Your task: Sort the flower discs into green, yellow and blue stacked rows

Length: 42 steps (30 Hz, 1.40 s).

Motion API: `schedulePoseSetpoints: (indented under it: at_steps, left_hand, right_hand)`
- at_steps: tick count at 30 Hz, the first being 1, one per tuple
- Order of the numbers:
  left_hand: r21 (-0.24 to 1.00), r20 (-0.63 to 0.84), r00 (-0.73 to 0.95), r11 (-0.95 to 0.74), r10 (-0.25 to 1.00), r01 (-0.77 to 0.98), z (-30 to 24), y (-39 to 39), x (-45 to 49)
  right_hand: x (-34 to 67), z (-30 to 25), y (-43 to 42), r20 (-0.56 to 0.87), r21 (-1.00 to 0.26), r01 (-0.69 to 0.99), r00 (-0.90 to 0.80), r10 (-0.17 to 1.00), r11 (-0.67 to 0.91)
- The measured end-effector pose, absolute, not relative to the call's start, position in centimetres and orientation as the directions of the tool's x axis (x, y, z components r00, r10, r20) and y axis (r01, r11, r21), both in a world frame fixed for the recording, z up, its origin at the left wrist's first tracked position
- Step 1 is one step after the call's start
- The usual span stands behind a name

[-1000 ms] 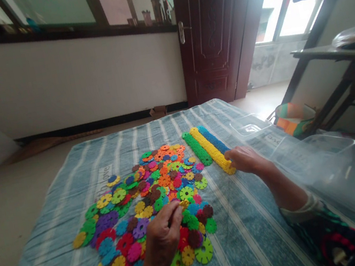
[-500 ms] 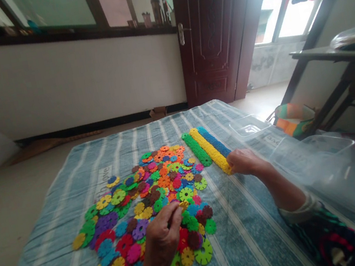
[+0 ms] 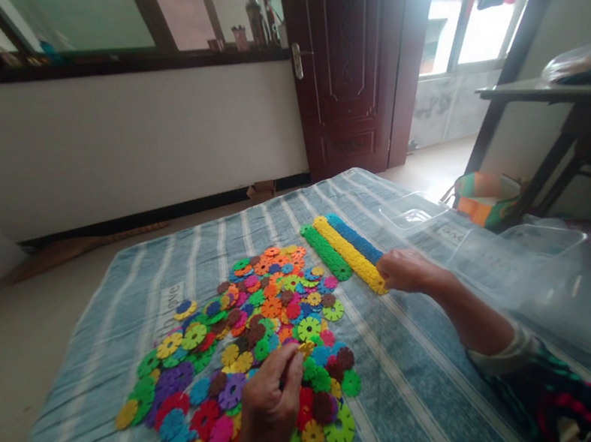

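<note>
My left hand (image 3: 273, 400) is closed in a pinch over the pile, with a small yellow notched disc (image 3: 307, 348) between thumb and finger. Beneath and around it spreads a loose heap of notched plastic discs in many colours, among them a lime green disc (image 3: 339, 428) and purple discs (image 3: 173, 380). To the right lie a green row (image 3: 326, 253), a yellow row (image 3: 348, 253) and a blue row (image 3: 354, 236) of overlapping discs, side by side. My right hand (image 3: 408, 270) rests with curled fingers at the near ends of the blue and yellow rows; its fingertips are hidden.
A blue striped cloth (image 3: 408, 376) covers the bed-like surface. On its right side are a clear plastic lid (image 3: 414, 212), a clear plastic box (image 3: 543, 238) and crumpled clear plastic (image 3: 580, 312). A dark table (image 3: 552, 90) stands beyond at the right.
The view has shifted slightly. My left hand stays pinched on the yellow disc, which shows a little more clearly now. The right hand keeps its place by the rows.
</note>
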<state>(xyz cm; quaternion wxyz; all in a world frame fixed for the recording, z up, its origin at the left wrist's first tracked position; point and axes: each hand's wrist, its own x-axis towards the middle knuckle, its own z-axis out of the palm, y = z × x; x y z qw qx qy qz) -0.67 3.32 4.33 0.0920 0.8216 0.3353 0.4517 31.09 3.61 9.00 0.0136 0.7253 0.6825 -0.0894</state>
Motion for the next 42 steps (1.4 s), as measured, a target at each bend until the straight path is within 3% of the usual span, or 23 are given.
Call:
schedulePoseSetpoints:
  at_steps: [5, 9, 12, 18, 21, 25, 28, 42]
  left_hand:
    - [0.418, 0.702, 0.388, -0.787, 0.596, 0.453, 5.2, 2.4, -0.2]
    - [0.473, 0.672, 0.41, -0.783, 0.617, 0.403, 5.9, 1.5, 0.4]
    - [0.52, 0.65, 0.417, -0.772, 0.635, 0.365, 6.1, 1.1, 0.8]
    - [0.587, 0.585, 0.425, -0.722, 0.691, 0.366, 5.8, 0.8, 0.8]
    - [0.576, 0.588, 0.421, -0.723, 0.69, 0.381, 5.7, 0.9, 0.7]
    - [0.55, 0.614, 0.421, -0.744, 0.668, 0.379, 5.8, 0.9, 0.8]
    - [0.542, 0.614, 0.445, -0.758, 0.652, 0.363, 5.7, 0.8, 1.1]
    - [0.544, 0.57, 0.496, -0.753, 0.655, 0.369, 5.3, 0.7, 1.1]
  right_hand:
    - [28.7, 10.3, 2.6, -0.05, -0.302, 0.95, -0.096, 0.994, 0.077]
    - [24.2, 10.4, 1.5, 0.108, -0.511, 0.765, -0.394, 0.913, 0.391]
    - [21.8, 9.8, 0.9, 0.178, -0.501, 0.715, -0.466, 0.867, 0.487]
    - [21.4, 10.2, 0.5, 0.129, -0.466, 0.731, -0.502, 0.855, 0.499]
    - [23.5, 11.5, 0.7, 0.062, -0.429, 0.786, -0.465, 0.883, 0.445]
    - [27.9, 12.9, 1.5, -0.057, -0.27, 0.954, -0.154, 0.986, 0.134]
    - [30.4, 12.8, 2.1, -0.142, -0.152, 0.988, 0.013, 0.99, -0.034]
    - [30.8, 11.1, 3.3, -0.21, -0.084, 0.994, 0.048, 0.977, -0.066]
